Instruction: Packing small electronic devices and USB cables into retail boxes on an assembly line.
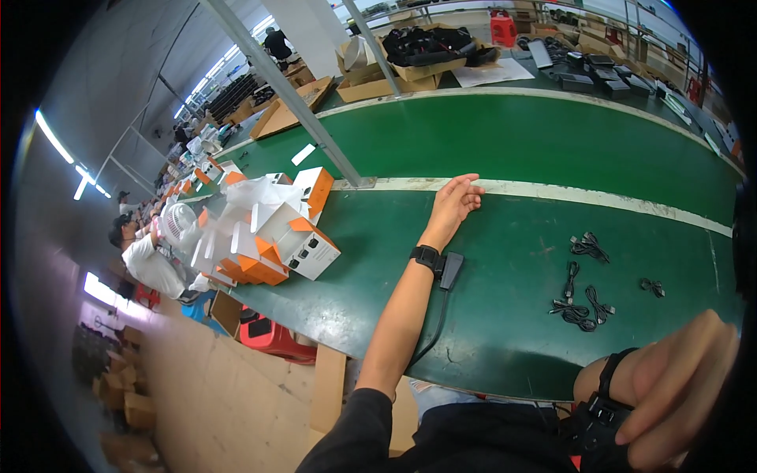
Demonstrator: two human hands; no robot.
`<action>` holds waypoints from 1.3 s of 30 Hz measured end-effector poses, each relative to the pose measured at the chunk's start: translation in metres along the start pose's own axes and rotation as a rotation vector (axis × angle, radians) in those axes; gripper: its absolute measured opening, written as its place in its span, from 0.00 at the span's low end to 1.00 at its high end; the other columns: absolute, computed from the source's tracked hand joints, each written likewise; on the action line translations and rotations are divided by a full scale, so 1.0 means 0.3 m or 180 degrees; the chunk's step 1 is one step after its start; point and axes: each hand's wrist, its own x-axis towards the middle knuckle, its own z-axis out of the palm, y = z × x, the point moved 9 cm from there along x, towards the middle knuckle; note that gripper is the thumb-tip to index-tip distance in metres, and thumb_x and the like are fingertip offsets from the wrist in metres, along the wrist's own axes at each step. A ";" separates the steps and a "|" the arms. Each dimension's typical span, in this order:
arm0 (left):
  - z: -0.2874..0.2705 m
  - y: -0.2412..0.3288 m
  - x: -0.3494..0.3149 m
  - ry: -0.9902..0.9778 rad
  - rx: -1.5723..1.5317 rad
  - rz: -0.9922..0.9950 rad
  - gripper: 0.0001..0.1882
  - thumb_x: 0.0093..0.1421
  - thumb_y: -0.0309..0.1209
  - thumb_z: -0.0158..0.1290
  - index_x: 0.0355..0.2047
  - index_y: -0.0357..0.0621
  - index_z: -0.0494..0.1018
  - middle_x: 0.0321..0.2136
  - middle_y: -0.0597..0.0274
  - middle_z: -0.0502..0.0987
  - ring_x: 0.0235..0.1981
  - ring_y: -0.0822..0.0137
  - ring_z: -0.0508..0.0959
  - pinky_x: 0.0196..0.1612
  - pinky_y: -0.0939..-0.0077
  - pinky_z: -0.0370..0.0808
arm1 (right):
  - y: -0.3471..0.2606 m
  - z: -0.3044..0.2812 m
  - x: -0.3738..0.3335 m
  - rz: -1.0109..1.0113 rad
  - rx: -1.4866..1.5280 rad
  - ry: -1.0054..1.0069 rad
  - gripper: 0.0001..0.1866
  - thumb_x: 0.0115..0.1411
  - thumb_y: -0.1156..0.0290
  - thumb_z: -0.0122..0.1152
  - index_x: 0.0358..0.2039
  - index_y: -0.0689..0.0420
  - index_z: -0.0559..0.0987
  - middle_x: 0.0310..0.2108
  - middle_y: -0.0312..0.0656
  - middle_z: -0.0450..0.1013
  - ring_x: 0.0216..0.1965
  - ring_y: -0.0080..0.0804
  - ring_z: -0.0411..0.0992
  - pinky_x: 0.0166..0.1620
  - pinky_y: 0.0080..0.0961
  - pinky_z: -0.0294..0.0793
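Nearest, the right hand (678,386) is raised close to the camera, fingers curled loosely inward with nothing visible in them — a black strap circles its wrist. Beyond it lies the green conveyor belt (505,236). Black cable bundles (582,303) lie on the belt's right part, well apart from both hands. The left hand (453,201) rests open and flat, holding nothing, at the belt's far white stripe. White-and-orange boxes (272,236) are heaped on the belt's left end — beyond the belt, cardboard cartons (394,67).
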 end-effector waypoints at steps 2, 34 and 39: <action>0.024 -0.012 0.006 -0.0032 -0.0003 -0.0032 0.20 0.77 0.34 0.50 0.62 0.34 0.70 0.42 0.54 0.81 0.39 0.70 0.79 0.46 0.74 0.79 | -0.022 0.015 0.007 0.0017 -0.0135 0.0023 0.08 0.51 0.92 0.58 0.20 0.67 0.74 0.14 0.40 0.70 0.11 0.25 0.67 0.14 0.22 0.76; 0.472 0.635 -0.757 0.0446 -0.0088 -0.0348 0.11 0.71 0.37 0.59 0.49 0.48 0.81 0.46 0.60 0.84 0.44 0.59 0.81 0.50 0.62 0.75 | -0.274 -0.170 -0.136 0.0016 -0.2545 0.1674 0.03 0.55 0.82 0.58 0.30 0.66 0.72 0.22 0.45 0.70 0.15 0.28 0.70 0.15 0.21 0.76; 0.402 0.656 -0.773 0.0420 -0.0123 -0.0344 0.11 0.71 0.38 0.59 0.48 0.48 0.81 0.46 0.60 0.83 0.44 0.59 0.81 0.51 0.63 0.75 | -0.225 -0.168 -0.135 0.0206 -0.2685 0.1735 0.05 0.55 0.80 0.58 0.31 0.66 0.72 0.24 0.46 0.71 0.16 0.29 0.70 0.16 0.21 0.76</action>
